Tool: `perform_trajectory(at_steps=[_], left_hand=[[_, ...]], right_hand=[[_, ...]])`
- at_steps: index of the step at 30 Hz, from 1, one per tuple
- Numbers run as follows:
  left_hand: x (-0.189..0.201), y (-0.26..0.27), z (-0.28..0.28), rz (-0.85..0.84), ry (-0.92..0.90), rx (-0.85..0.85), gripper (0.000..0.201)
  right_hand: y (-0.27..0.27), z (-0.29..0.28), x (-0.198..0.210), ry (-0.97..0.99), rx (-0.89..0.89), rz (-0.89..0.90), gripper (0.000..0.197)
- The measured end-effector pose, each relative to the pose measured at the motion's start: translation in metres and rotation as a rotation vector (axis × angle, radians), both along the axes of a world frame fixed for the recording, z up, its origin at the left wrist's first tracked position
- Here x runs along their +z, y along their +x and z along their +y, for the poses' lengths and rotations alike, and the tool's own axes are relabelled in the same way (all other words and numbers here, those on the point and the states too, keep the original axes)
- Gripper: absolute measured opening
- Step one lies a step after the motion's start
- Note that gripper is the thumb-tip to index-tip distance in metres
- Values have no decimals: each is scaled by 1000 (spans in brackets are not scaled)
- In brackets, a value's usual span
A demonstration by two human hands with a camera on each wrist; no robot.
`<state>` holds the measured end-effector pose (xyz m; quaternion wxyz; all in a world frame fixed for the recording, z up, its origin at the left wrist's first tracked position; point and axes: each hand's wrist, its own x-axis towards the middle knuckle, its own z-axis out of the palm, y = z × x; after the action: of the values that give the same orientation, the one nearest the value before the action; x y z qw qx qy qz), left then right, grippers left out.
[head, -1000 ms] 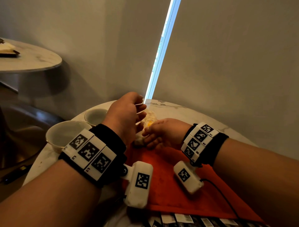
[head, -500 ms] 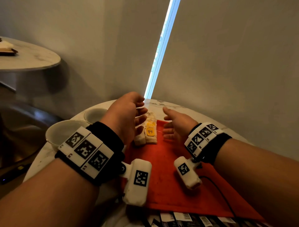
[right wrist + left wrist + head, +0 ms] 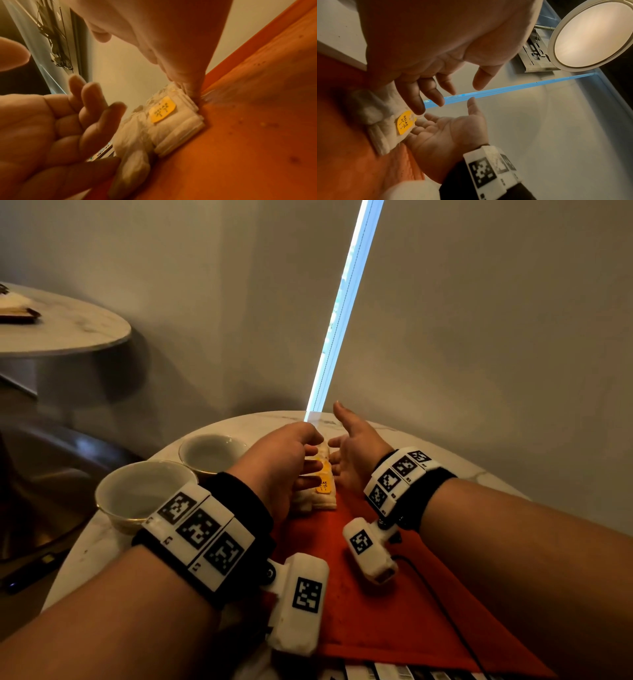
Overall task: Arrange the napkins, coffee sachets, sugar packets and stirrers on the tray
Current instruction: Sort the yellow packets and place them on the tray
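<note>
A stack of white napkins point(image 3: 320, 498) with a yellow tag point(image 3: 323, 486) lies at the far left corner of the orange tray point(image 3: 376, 594). My left hand point(image 3: 308, 460) is at the stack's left side, fingers straight and spread, holding nothing. My right hand point(image 3: 342, 440) stands on edge at the stack's right side, palm facing left, thumb up. In the right wrist view a right fingertip point(image 3: 192, 92) touches the napkins point(image 3: 171, 125) and the left hand point(image 3: 68, 121) is beside a rolled napkin. The left wrist view shows the tag point(image 3: 405, 122) between both hands.
Two white bowls point(image 3: 144, 494) point(image 3: 210, 453) stand on the marble table point(image 3: 99, 546) left of the tray. Several black and white sachets point(image 3: 394, 672) lie at the tray's near edge. A cable point(image 3: 442, 604) crosses the tray. A second round table point(image 3: 68, 330) stands far left.
My right hand has lifted off the napkins, turned onto its edge and opened to the right of the stack. The left hand's fingers have straightened and reached forward beside the stack.
</note>
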<state>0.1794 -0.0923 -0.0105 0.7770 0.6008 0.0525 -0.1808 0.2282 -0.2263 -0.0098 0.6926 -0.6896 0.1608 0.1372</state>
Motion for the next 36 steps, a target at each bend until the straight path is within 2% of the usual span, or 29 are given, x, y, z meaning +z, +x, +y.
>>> perform_trajectory(at_steps=[6, 10, 15, 18, 22, 25, 27, 31, 36], left_hand=[[4, -1, 1, -51, -52, 51, 18], [8, -4, 2, -65, -50, 61, 19], [9, -8, 2, -2, -7, 8, 26], [7, -9, 2, 31, -12, -4, 28], [4, -5, 2, 27, -16, 11, 31], [6, -4, 4, 16, -28, 19, 29], [7, -4, 4, 12, -34, 19, 28], [6, -1, 5, 1, -31, 11, 26], [6, 1, 6, 4, -43, 19, 23]], right_hand=[[-2, -6, 0, -96, -109, -10, 95], [-17, -9, 6, -105, -144, 67, 99], [-32, -1, 3, -86, -22, 99, 70], [-31, 4, 3, -98, -23, 81, 66], [-26, -1, 2, -106, -70, 99, 75], [-19, -11, -2, -140, -92, 65, 98], [-16, -14, -1, -100, -91, 53, 105], [-9, -15, 3, -68, -68, 51, 109], [1, -12, 0, -85, -29, 40, 103]])
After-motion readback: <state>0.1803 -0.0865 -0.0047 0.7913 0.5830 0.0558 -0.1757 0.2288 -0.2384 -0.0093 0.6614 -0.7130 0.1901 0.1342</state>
